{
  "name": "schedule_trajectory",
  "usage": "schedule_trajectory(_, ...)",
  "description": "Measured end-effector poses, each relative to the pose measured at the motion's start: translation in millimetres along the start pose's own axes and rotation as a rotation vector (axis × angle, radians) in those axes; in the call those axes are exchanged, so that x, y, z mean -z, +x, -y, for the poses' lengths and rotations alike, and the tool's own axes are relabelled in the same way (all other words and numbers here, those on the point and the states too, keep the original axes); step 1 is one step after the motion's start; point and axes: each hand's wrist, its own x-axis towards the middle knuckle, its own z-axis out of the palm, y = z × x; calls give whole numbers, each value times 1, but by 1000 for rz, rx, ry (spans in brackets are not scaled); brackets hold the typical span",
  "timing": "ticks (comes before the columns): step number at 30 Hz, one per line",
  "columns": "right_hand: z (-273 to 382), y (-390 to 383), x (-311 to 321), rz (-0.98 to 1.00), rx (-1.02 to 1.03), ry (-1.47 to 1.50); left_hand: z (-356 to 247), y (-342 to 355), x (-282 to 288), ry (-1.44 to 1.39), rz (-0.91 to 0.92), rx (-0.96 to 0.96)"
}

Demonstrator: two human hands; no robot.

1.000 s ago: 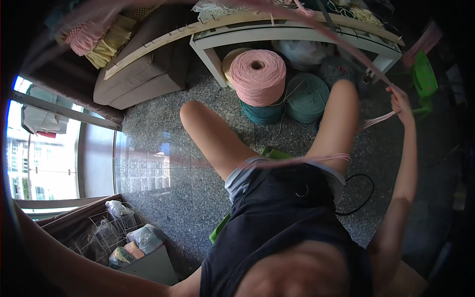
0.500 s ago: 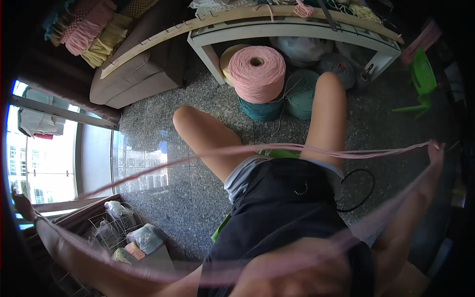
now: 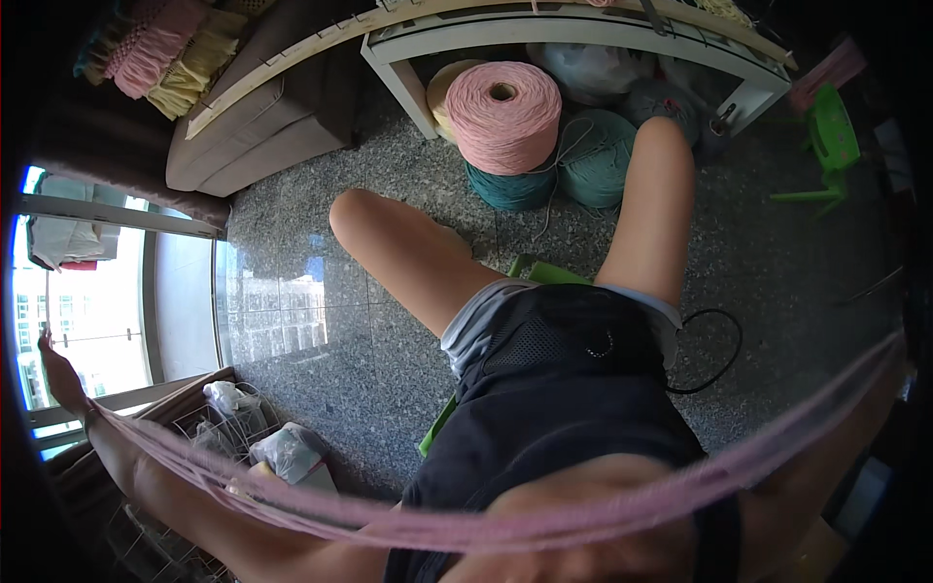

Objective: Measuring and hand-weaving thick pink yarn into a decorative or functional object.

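Long strands of pink yarn [image 3: 466, 530] sag in a blurred curve across my chest, from one outstretched arm to the other. At the far left my left hand [image 3: 64, 374] is raised before the bright window, its fingers drawn together around the yarn; a thin strand rises from the fingertips, and the rest of the bundle runs off by the wrist. My right hand [image 3: 900, 361] is at the far right, where the yarn's other end reaches it. Dark rim and blur hide its fingers.
A big pink yarn cone [image 3: 505, 121] sits on a teal one [image 3: 510, 187], beside a green-grey cone [image 3: 598, 160]. Behind stands a white frame table [image 3: 403, 92] with a nail-studded wooden strip [image 3: 282, 63]. A green chair [image 3: 833, 131] is right; a wire basket [image 3: 258, 403] with bags is lower left.
The upper pink strand across my thighs has gone from there. My right hand has moved outward and down to the rim; my left has shifted slightly up and right. The view has tilted slightly.
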Motion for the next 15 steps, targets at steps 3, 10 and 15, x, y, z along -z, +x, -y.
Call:
schedule_trajectory(3, 22, -10, 34, -71, 60, -120, -1, -43, -23, 53, 56, 28)
schedule_trajectory(10, 29, -36, 3, -63, 163, -289, 244, 68, -140, 354, -313, -536)
schedule_trajectory(15, 77, -64, -15, -116, 267, -449, 184, 103, -148, 1, -276, -502)
